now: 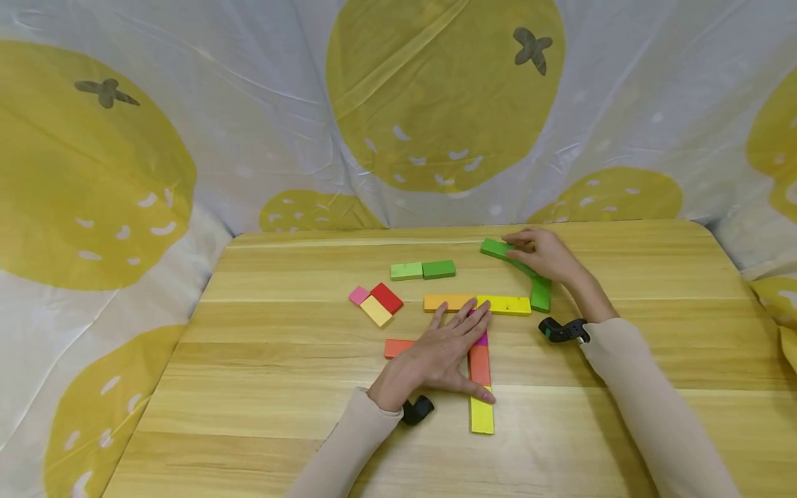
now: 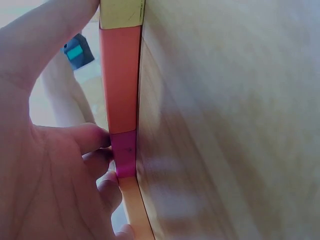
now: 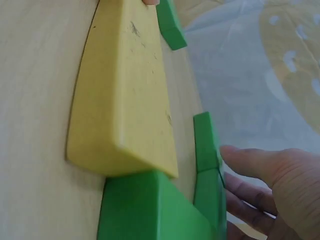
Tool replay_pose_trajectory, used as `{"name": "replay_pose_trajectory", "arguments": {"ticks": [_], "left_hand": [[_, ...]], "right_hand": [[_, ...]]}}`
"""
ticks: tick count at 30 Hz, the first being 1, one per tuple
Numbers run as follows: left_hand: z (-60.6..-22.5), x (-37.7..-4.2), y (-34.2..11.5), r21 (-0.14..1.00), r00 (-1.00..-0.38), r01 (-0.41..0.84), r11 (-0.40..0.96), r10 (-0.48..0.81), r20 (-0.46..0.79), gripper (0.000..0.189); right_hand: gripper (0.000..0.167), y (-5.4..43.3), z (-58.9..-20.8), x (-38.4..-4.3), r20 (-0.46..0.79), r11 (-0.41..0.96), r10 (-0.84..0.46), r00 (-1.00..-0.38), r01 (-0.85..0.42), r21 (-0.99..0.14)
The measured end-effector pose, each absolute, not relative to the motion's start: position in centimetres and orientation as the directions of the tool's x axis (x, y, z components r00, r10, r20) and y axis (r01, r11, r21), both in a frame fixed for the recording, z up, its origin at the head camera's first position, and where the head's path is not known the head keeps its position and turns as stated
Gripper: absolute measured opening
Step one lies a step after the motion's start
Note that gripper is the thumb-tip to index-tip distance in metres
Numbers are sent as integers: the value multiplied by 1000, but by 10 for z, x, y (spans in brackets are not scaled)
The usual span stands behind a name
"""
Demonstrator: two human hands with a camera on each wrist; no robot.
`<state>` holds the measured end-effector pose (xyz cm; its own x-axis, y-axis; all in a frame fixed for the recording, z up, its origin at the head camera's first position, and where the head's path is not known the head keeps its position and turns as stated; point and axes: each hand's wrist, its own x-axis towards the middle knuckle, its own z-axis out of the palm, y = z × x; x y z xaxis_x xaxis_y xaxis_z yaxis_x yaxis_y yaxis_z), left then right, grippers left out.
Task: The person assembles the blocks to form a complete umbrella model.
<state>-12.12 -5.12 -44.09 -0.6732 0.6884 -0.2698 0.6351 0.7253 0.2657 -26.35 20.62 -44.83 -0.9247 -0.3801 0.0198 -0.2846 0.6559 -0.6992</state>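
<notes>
My left hand (image 1: pixel 438 356) lies spread over a column of wooden blocks. Its fingertips touch the magenta block (image 2: pixel 125 152) and the junction above; the thumb reaches the lower yellow block (image 1: pixel 482 420). Between these sits a coral block (image 1: pixel 479 365). Across the top run an orange block (image 1: pixel 441 303) and a yellow block (image 1: pixel 507 306). Farther back, my right hand (image 1: pixel 546 254) pinches a green block (image 3: pixel 209 195) with thumb and fingers, beside another green block (image 1: pixel 494 249) that it adjoins. A third green block (image 1: pixel 540 296) stands against the yellow block's right end.
A light green block (image 1: pixel 406 271) and a green block (image 1: pixel 438 270) lie end to end. Left of them, a pink block (image 1: pixel 358 295), a red block (image 1: pixel 387 297) and a pale yellow block (image 1: pixel 376 312) cluster together. Another coral block (image 1: pixel 397 348) is partly under the left hand.
</notes>
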Motion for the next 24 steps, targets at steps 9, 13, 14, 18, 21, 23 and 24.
{"name": "replay_pose_trajectory", "arguments": {"ticks": [9,13,14,18,21,23,24], "left_hand": [[-441,-121,-52,277,-673,632,724,690,-268,129],[-441,-121,-52,277,-670,636,721,693,-266,130],[-441,-121,-52,279,-669,634,721,693,-268,130],[-441,-121,-53,281,-673,628,725,688,-272,130],[-441,-121,-53,281,-674,626,727,686,-273,130],[-442,-121,-53,282,-674,627,726,687,-272,130],[-442,-121,-53,283,-673,627,726,688,-272,130]], "right_hand": [[37,199,-444,-278,-40,665,-447,-894,-302,-683],[37,206,-445,-280,-48,657,-465,-884,-308,-688],[37,207,-446,-280,-47,653,-470,-882,-312,-690],[36,210,-448,-281,-31,629,-492,-870,-331,-703],[35,210,-448,-282,-19,619,-500,-866,-342,-707],[35,210,-448,-282,-17,614,-504,-863,-345,-710],[36,211,-447,-281,-19,610,-506,-862,-342,-715]]}}
